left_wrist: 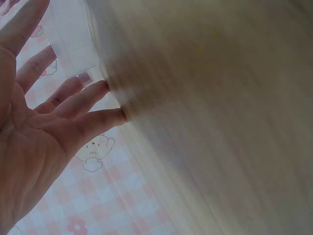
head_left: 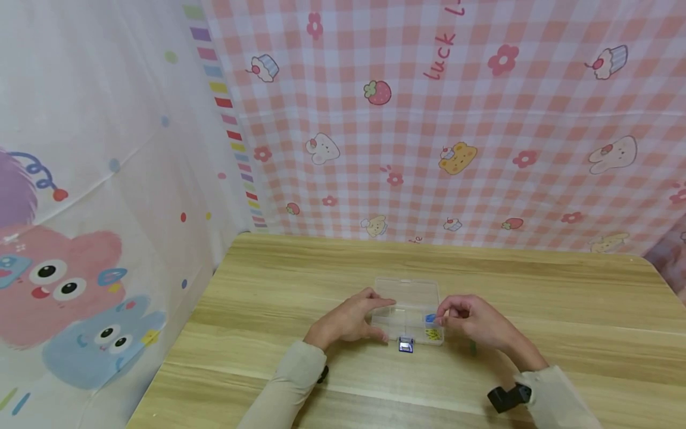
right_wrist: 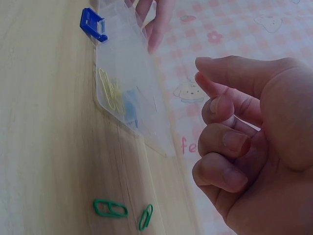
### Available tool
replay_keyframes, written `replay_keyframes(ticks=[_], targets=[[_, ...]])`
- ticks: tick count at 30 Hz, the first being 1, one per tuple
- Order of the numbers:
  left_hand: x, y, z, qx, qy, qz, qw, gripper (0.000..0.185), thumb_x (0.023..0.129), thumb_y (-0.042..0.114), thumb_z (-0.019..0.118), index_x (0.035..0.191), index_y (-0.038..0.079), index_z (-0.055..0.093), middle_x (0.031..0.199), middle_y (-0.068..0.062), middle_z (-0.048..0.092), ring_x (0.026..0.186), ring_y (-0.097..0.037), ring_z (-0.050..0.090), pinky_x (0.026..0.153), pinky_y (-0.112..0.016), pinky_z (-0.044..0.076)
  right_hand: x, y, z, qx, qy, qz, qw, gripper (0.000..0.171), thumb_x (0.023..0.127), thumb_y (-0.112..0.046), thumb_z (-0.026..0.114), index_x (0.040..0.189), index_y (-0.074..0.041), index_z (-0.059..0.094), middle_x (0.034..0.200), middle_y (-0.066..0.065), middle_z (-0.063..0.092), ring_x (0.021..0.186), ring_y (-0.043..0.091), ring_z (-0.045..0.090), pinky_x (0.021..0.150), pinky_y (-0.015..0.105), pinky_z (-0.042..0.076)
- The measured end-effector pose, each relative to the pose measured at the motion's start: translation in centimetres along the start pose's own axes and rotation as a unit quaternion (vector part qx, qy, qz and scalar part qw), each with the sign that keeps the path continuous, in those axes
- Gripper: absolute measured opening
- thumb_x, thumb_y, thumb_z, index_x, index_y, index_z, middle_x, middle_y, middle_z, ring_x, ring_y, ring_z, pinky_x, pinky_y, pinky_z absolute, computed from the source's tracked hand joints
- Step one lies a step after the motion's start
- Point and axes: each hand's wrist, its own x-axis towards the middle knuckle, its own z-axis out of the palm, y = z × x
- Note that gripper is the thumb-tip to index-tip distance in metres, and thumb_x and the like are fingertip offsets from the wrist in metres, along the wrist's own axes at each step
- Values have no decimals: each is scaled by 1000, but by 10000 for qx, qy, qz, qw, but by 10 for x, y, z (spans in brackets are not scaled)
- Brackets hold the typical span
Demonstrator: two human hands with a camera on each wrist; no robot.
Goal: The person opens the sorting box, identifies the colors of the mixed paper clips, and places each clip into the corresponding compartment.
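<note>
A clear plastic compartment box [head_left: 396,322] stands on the table, its lid [head_left: 409,292] tipped back. My left hand [head_left: 351,316] grips its left end, thumb at the front and fingers at the far side. Yellow paper clips [head_left: 433,335] fill the front right compartment, with blue paper clips [head_left: 430,318] in the one behind. Over that right end is my right hand [head_left: 471,319]. In the right wrist view its fingers [right_wrist: 222,142] are curled, thumb and index tips close together, nothing visible between them. A blue latch [right_wrist: 93,24] hangs from the box's front edge.
Two green paper clips [right_wrist: 110,208] lie on the wooden table [head_left: 321,405], to the right of the box. A pink checked cloth [head_left: 343,119] hangs behind the table, and a white printed cloth [head_left: 134,196] hangs on the left. A black strap device [head_left: 509,397] is at the right wrist.
</note>
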Motion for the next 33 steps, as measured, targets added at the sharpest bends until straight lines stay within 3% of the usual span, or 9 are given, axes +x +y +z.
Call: replay_keyframes(ticks=[15,25,33], targets=[[1,0,1,-4,-3,-23,10000,74,82,42,79,148,28,48,135,1,49,118,-13,51,101,-31,45,-20,28,-21,-137,532,420,9976,9,92,-7,67,97,0,66,72,2,52,62,7,46,55,23,41],[0,0,0,-4,1,-19,10000,74,82,41,79,148,27,48,135,1,49,120,-14,51,103,-33,45,-26,43,-25,-379,640,454,9962,11,91,-10,70,98,-2,66,74,2,55,65,7,49,59,23,43],[0,1,0,7,-8,-13,10000,75,82,41,79,148,27,48,135,0,48,121,-15,50,103,-33,44,-29,53,-27,-207,594,597,9962,15,90,-9,70,102,0,65,73,2,54,63,8,48,61,23,43]])
